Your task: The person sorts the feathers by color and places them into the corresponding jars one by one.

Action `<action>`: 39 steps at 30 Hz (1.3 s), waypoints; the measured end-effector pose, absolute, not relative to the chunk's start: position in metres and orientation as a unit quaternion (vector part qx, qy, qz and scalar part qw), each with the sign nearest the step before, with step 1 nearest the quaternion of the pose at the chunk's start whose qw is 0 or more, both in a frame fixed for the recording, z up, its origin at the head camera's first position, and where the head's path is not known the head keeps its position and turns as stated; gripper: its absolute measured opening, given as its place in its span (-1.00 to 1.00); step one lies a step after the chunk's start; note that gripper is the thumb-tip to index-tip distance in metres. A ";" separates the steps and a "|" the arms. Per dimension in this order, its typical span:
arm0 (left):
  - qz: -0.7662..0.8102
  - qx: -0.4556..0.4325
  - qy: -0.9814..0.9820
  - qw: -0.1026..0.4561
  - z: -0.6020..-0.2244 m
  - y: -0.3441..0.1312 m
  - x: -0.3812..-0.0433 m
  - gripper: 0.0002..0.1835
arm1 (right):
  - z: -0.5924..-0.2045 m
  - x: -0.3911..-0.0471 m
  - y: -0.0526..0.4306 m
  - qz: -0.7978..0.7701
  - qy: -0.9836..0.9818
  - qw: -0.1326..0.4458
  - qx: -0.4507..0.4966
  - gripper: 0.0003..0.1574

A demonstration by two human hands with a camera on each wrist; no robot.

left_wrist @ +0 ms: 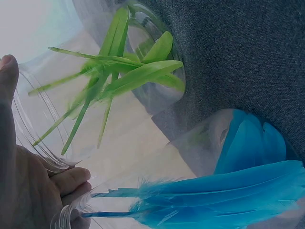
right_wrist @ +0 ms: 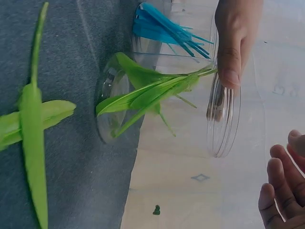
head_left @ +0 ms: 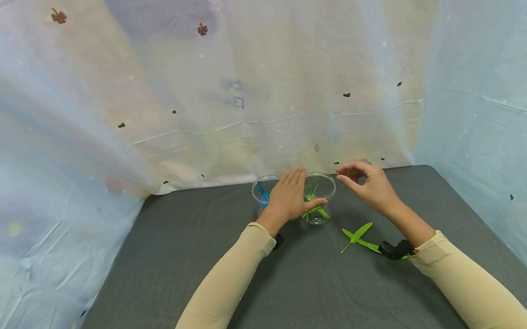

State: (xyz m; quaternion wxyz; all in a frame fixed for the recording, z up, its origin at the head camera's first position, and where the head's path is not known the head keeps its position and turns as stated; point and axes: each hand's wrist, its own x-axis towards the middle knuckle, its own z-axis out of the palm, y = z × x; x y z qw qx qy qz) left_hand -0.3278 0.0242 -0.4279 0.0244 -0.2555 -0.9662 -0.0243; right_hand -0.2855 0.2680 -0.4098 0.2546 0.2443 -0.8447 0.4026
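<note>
Green feathers (left_wrist: 143,76) stand in a clear jar (head_left: 319,221). Blue feathers (left_wrist: 214,195) fill a second clear jar (head_left: 256,185) to its left. My left hand (head_left: 288,196) lies between the jars with fingers extended, its thumb against the green-feather jar's rim. In the left wrist view, its fingers touch that rim's other side. My right hand (head_left: 369,186) hovers just right of the green-feather jar, fingers loosely bent, with nothing visible in it. Crossed green feathers (right_wrist: 33,124) lie on the table in front of that jar, partly hidden by the right wrist in the head view.
A dark grey cloth (head_left: 184,278) covers the table. Behind and at the sides hangs a pale patterned curtain (head_left: 283,67). Both jars stand near the table's far edge. A black strap (head_left: 395,250) is on the right wrist.
</note>
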 end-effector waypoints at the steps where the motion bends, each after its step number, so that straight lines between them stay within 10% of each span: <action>1: -0.024 -0.256 -0.966 0.025 -0.428 0.024 -0.328 0.24 | -0.411 -0.284 0.270 0.401 -0.846 0.254 0.243 -0.76; 10: -0.023 -0.256 -0.966 0.023 -0.430 0.026 -0.330 0.26 | -0.419 -0.262 0.290 0.359 -0.882 0.194 0.235 -0.86; 28: -0.028 -0.260 -0.965 0.024 -0.431 0.025 -0.329 0.25 | -0.446 -0.243 0.283 0.279 -0.888 -0.135 0.340 -0.88; 39: -0.027 -0.261 -0.965 0.026 -0.430 0.025 -0.328 0.24 | -0.461 -0.246 0.274 0.249 -0.887 -0.157 0.357 -0.83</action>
